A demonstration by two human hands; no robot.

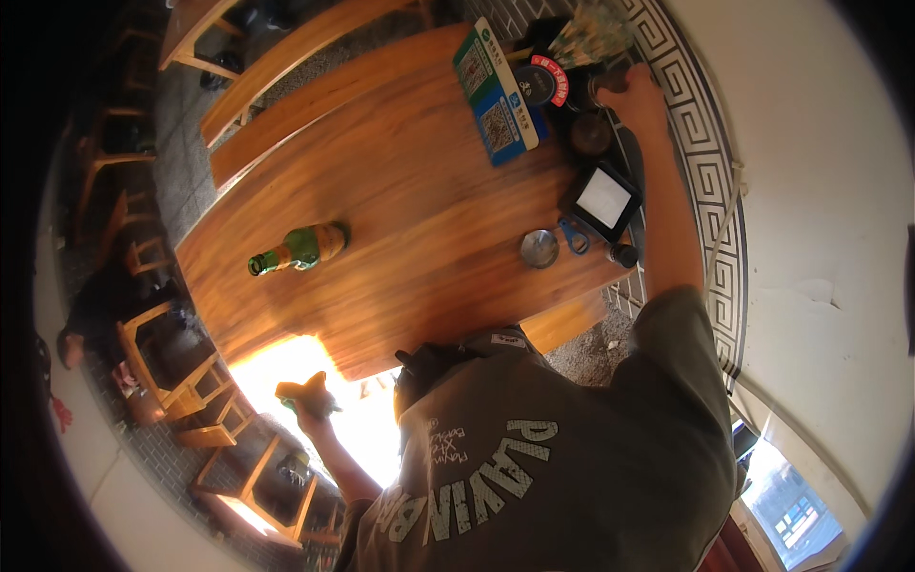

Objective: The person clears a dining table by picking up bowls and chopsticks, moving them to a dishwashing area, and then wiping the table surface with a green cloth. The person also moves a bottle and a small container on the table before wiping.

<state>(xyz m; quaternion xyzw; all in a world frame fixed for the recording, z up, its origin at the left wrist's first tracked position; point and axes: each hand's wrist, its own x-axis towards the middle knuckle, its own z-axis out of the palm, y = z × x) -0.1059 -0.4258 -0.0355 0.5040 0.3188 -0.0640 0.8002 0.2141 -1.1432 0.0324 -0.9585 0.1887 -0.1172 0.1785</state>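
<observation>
On the wooden table (400, 200) a green glass bottle (307, 247) stands towards the left. My left hand (311, 407) is beyond the table's near left edge, closed around a crumpled cloth (289, 392). At the far right, beside the wall, my right hand (636, 100) grips a dark container (604, 86), whose shape is mostly hidden. Near it are a round dark jar (590, 134), a round payment device (536, 84) and a payment-code sign (497, 93). Closer to me are a black tissue box (604, 200), a blue bottle opener (574, 236), a small round glass dish (540, 248) and a black-capped bottle (623, 255).
A holder with wrapped chopsticks (590, 36) is at the table's far right corner. The wall (808, 214) with a patterned border runs along the right. Wooden benches (314, 64) lie beyond the table; chairs (161, 357) and a seated person (107, 307) are at the left.
</observation>
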